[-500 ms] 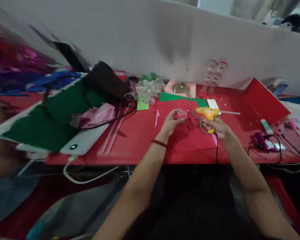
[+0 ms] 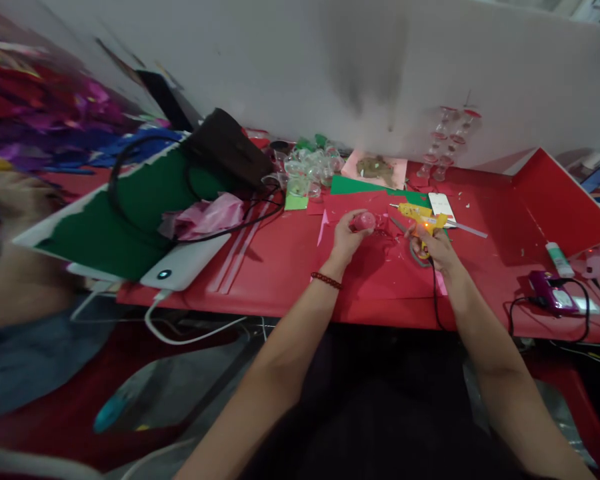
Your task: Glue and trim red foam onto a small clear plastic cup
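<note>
Between the fingers of my left hand (image 2: 349, 235) is a small clear plastic cup (image 2: 364, 221), round end turned up, looking pink over the red paper. My right hand (image 2: 436, 245) grips a yellow hot glue gun (image 2: 421, 215) with a lit orange light and a clear glue stick (image 2: 467, 229) out of its back. Scissors (image 2: 399, 225) are held in that same hand, blades pointing left toward the cup. The glue gun's nozzle also faces left, apart from the cup. Beneath both hands lie red paper sheets (image 2: 365, 280) with small cut scraps.
A white phone (image 2: 441, 208) lies behind the glue gun. Clear plastic pieces (image 2: 310, 167) are heaped at the back. A green board (image 2: 105, 227), black bag (image 2: 230, 150) and white power bank (image 2: 185, 265) occupy the left. Another person's hand (image 2: 17, 190) shows far left.
The view has shifted, so the table appears further left and tilted. My hands still hold the cup, glue gun and scissors; the gun's nozzle now points slightly more upward.
</note>
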The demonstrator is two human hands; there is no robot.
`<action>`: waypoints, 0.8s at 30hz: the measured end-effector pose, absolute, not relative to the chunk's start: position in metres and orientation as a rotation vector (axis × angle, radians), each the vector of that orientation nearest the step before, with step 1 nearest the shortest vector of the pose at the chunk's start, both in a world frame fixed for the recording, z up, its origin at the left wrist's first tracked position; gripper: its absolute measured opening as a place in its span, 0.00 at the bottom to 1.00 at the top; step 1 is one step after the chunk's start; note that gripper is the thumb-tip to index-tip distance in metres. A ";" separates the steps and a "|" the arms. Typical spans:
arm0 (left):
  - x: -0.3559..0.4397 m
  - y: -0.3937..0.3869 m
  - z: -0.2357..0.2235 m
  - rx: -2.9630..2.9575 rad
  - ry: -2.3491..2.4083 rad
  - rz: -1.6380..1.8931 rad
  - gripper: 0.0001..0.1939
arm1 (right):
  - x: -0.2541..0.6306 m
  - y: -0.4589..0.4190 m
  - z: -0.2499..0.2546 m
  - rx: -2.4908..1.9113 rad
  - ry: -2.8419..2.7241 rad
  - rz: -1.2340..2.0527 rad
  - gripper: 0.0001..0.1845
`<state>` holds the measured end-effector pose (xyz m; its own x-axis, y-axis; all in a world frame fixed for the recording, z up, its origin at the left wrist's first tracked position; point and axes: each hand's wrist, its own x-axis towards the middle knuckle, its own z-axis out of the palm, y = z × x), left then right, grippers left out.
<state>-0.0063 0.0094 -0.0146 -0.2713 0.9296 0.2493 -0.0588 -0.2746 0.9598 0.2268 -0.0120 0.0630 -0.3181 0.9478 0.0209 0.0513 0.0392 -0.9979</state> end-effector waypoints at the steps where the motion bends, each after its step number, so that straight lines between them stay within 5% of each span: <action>1: -0.007 0.010 -0.016 1.195 1.206 1.658 0.27 | 0.225 -0.014 0.059 -1.077 -1.497 1.386 0.38; 24: -0.011 0.005 -0.022 1.378 1.233 1.541 0.24 | 0.191 -0.034 0.028 -1.270 -1.526 1.226 0.24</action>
<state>-0.0110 0.0053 -0.0225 -0.1711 0.9399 0.2955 0.0816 -0.2854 0.9549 0.1907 -0.0343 0.0278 -0.1901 0.9817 -0.0107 0.2217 0.0323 -0.9746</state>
